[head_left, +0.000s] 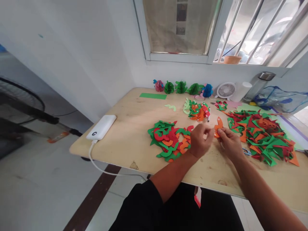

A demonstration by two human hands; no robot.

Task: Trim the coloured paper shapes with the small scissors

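Note:
My right hand (229,141) pinches a curved orange paper cutout (218,124) between thumb and fingertips, just above the wooden table. Close beside it, my left hand (201,140) is closed and slightly blurred; whatever its fingers hold, if anything, is hidden. Left of that hand lies a loose pile of curvy paper cutouts (166,141) in red, green and orange. Beyond both hands sits a smaller heap of cutouts (197,109), including pale green ones. To the right is a large pile of paper scraps (264,134), with blue-handled scissors (246,152) partly covered near its edge.
A white power bank (102,126) with a cable lies at the table's left. Paper honeycomb figures (181,87) line the wall, beside a small white fan (225,90), a glass bottle (258,84) and a clear pouch (284,99). A green strip (153,96) lies behind.

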